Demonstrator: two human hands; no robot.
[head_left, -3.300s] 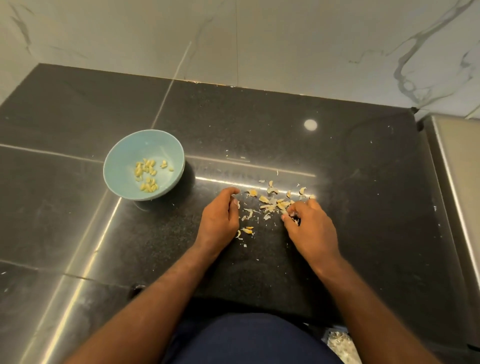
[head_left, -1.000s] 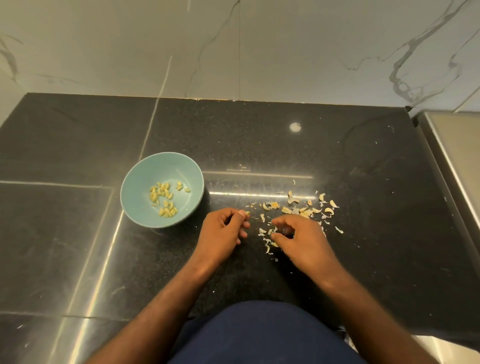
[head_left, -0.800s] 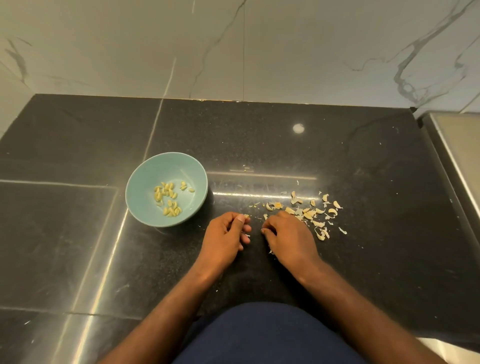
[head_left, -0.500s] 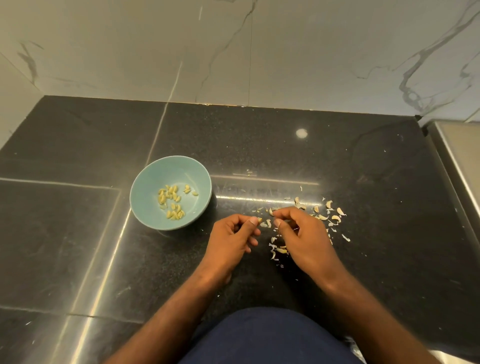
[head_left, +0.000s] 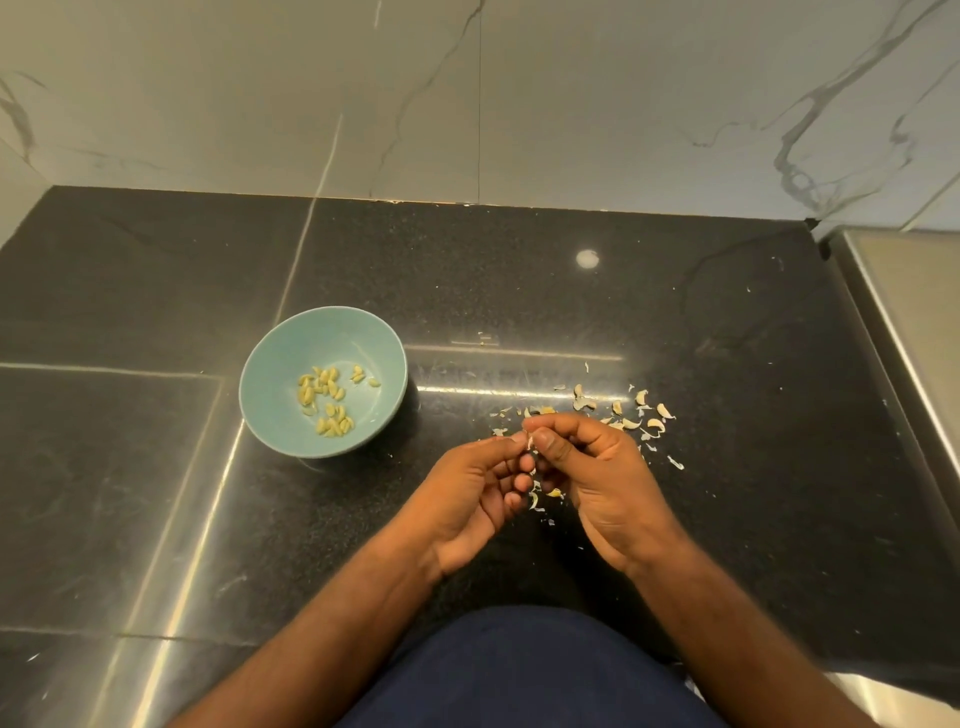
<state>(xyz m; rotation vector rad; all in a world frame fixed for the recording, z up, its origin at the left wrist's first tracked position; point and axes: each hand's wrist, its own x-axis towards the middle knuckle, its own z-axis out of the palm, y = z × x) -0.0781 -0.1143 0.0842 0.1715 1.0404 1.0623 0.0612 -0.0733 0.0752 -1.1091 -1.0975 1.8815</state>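
Left hand (head_left: 467, 499) and right hand (head_left: 597, 478) meet just above the black counter (head_left: 727, 338), fingers curled. The 2 thumbs and forefingers pinch 1 pale seed (head_left: 530, 441) between their tips. We see only a sliver of it. Its long axis seems to run near to far, though it is too small to be sure.

We judge we are splitting its husk. Our next move turns on where the blue bowl (head_left: 280, 364) lies. It sits to the left and a little farther off, apart from both hands, with the shelled kernels (head_left: 327, 400) in it. Our left hand is the nearer 1, so it should carry the kernel across. The loose husks (head_left: 644, 415) lie right and far of the pinch, on the right hand's side.
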